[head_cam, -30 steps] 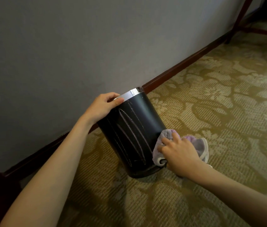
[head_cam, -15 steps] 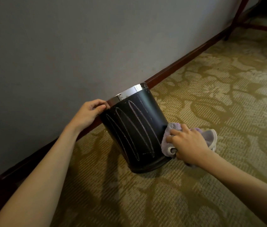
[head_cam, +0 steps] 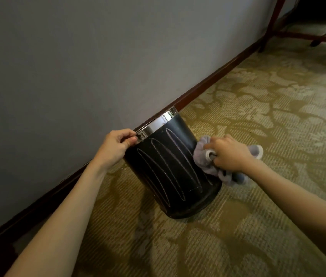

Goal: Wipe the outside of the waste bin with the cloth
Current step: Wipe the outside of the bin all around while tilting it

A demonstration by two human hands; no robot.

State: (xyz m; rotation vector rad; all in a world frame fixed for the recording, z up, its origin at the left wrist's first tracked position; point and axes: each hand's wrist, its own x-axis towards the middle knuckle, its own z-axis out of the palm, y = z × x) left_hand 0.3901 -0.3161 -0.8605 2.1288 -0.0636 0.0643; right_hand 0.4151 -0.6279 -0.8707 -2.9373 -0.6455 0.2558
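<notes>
A grey wall [head_cam: 78,66] fills the left side of the view, with a dark wooden skirting board [head_cam: 218,84] running along its foot. The left hand [head_cam: 116,148] reaches in from the lower left on a bare forearm; its thumb and curled fingers pinch the shiny metal rim [head_cam: 156,123] of the waste bin [head_cam: 170,172] at the rim's left end. The bin is black with pale looping lines down its side. It stands on the patterned carpet [head_cam: 258,116] just beside the skirting board, tilted so that its top leans toward the wall while its base sits on the carpet nearer the person. Against the bin's right side lies the cloth [head_cam: 204,156], a bunched grey-lilac rag touching the black wall about midway up. The right hand [head_cam: 230,154] grips this cloth, fingers curled round its folds and pressing it to the bin; loose ends of the cloth hang below the hand and stick out past its far side. Farther right, at the top corner of the view, dark red wooden furniture legs [head_cam: 272,23] stand on the carpet, well apart from the bin.
</notes>
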